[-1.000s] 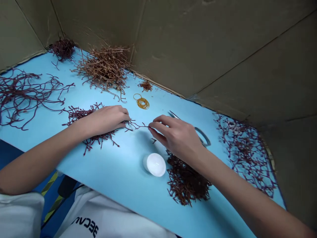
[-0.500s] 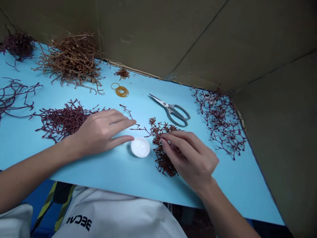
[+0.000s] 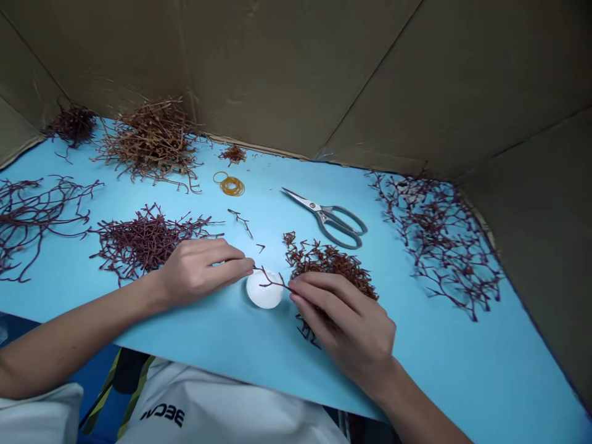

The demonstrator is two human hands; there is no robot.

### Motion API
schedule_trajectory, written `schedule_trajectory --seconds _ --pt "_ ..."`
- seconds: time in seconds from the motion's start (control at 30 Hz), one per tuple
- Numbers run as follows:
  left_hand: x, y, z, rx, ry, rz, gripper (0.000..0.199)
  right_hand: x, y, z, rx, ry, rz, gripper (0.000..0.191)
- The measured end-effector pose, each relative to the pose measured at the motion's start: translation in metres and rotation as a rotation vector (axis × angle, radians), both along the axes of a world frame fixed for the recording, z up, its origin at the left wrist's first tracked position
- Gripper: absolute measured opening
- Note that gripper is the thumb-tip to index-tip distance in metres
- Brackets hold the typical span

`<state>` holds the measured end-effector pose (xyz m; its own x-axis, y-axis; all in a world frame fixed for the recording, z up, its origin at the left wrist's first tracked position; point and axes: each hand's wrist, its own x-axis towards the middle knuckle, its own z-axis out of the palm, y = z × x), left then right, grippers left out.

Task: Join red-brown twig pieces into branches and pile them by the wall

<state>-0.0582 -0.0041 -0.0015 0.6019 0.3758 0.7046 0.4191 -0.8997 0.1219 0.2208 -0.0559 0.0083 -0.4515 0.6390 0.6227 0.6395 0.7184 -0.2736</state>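
Red branching sprig (image 3: pixel 272 283) crosses over a white round cap (image 3: pixel 264 290), held out between the two hands; whether it touches the cap cannot be told. The right hand (image 3: pixel 346 330) is closed on the sprig's right end, thumb and forefinger pinched together. The left hand (image 3: pixel 203 271) sits at the sprig's left end, its fingers curled and nearly shut, but whether they grip it cannot be told from this view. Just far of the right hand lies a brownish-red pile of cut twigs (image 3: pixel 328 262), and a denser dark red pile (image 3: pixel 148 243) sits just beyond the left hand. Two small loose twigs (image 3: pixel 241 221) lie between that pile and the steel scissors (image 3: pixel 324 216), whose grey handles point right. Farther off are orange rubber bands (image 3: pixel 231 186), a tan tangle of branches (image 3: pixel 152 142), and sprawling dark red branches (image 3: pixel 439 240) at the right and (image 3: pixel 32 222) at the left, all on a pale blue board (image 3: pixel 462 370) walled by cardboard (image 3: pixel 296 74)
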Motion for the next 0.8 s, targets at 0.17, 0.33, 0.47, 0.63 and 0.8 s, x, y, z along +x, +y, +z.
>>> schedule_trajectory --seconds 0.17,0.33,0.47,0.63,0.8 --pt "0.001 0.001 -0.002 -0.083 0.017 0.011 0.008 -0.001 -0.002 -0.002 -0.019 0.047 -0.008 0.017" --pt "-0.004 0.006 -0.002 -0.209 0.04 -0.04 0.015 0.002 -0.001 -0.009 -0.015 0.028 -0.06 0.025" --pt "-0.008 0.013 -0.003 -0.265 -0.005 -0.083 0.017 0.004 0.001 -0.014 0.013 -0.029 -0.037 0.026" --pt "-0.01 0.019 -0.012 -0.289 -0.004 -0.094 0.021 0.004 0.0 -0.013 0.05 -0.088 0.012 0.029" --pt "-0.01 0.02 -0.017 -0.353 -0.024 -0.016 0.024 0.002 -0.001 -0.012 0.068 -0.129 0.058 0.04"
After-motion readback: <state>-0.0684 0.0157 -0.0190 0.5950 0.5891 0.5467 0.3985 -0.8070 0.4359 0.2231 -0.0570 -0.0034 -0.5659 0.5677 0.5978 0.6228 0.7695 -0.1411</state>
